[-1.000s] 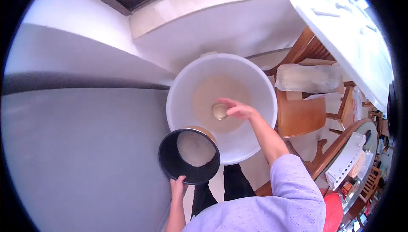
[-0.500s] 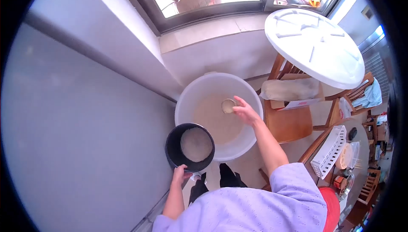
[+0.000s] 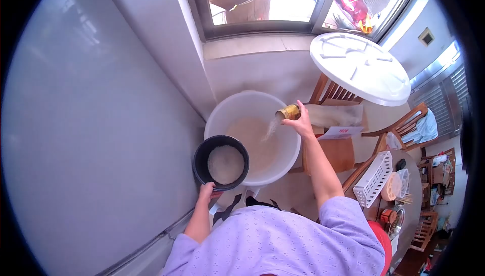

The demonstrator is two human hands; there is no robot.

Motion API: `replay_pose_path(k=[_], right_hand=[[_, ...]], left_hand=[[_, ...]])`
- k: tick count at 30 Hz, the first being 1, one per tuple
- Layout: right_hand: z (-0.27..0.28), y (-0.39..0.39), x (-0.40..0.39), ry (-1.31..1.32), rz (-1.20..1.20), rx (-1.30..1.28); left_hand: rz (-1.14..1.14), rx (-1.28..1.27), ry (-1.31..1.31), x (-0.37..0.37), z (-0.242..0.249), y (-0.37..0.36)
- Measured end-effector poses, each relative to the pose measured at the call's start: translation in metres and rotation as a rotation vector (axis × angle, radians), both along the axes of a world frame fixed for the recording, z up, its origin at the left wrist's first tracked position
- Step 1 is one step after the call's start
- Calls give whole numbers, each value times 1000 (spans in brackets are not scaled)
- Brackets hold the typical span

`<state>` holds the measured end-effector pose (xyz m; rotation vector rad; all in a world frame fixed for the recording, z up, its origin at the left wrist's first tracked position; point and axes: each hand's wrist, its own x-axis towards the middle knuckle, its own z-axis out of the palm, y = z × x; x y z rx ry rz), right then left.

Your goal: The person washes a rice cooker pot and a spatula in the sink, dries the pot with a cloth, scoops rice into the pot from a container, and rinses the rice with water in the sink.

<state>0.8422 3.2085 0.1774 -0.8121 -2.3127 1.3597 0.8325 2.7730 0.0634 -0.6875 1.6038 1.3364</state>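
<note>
My right hand [image 3: 300, 122] is closed round a gold-coloured can [image 3: 288, 112], tilted on its side over the right part of a big white tub [image 3: 222, 108]. Pale grains, which look like rice [image 3: 271, 129], stream from the can's mouth into the tub, where more of them cover the bottom. My left hand [image 3: 207, 191] grips the near rim of a dark round pot [image 3: 201, 161]. White grains [image 3: 226, 165] lie in the pot, which overlaps the tub's near left edge.
A large white lid [image 3: 361, 66] leans on a wooden chair [image 3: 336, 155], with a plastic-wrapped bag [image 3: 333, 114] on the seat. A table at right holds a white basket [image 3: 373, 179]. A grey panel [image 3: 101, 149] stands close on the left.
The can in my right hand has risen and moved right, tipping from upright to sideways, and grains now pour out. The pot has shifted slightly up and left in view.
</note>
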Motion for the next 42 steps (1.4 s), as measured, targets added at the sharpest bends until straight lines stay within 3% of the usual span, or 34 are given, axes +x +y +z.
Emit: replay_pose_path(k=[6, 10, 13, 20, 23, 29, 30, 33, 38, 42], right_hand=[[-19, 3, 15, 180, -47, -366], [-26, -3, 33, 283, -16, -1301], [-28, -24, 37, 378, -35, -1440], [-18, -38, 29, 403, 62, -1431], [-10, -35, 29, 374, 75, -1403], [-28, -26, 19, 284, 10, -815], [-25, -27, 18, 239, 6, -622], [-16, -24, 24, 50, 46, 272], [-11, -16, 27, 41, -30, 363], [-16, -4, 30, 103, -87, 286]], left_hand=[[27, -2, 7, 0, 1, 3], [18, 19, 1, 0, 0, 1], [71, 9, 10, 0, -4, 1], [73, 88, -66, -7, -10, 1], [86, 82, -56, -7, -1, 13], [106, 79, -21, -5, 25, 27], [106, 78, -13, -5, 28, 29], [116, 83, 18, -6, 37, 32], [135, 63, 46, -10, 49, 35], [125, 55, 53, -12, 49, 35]])
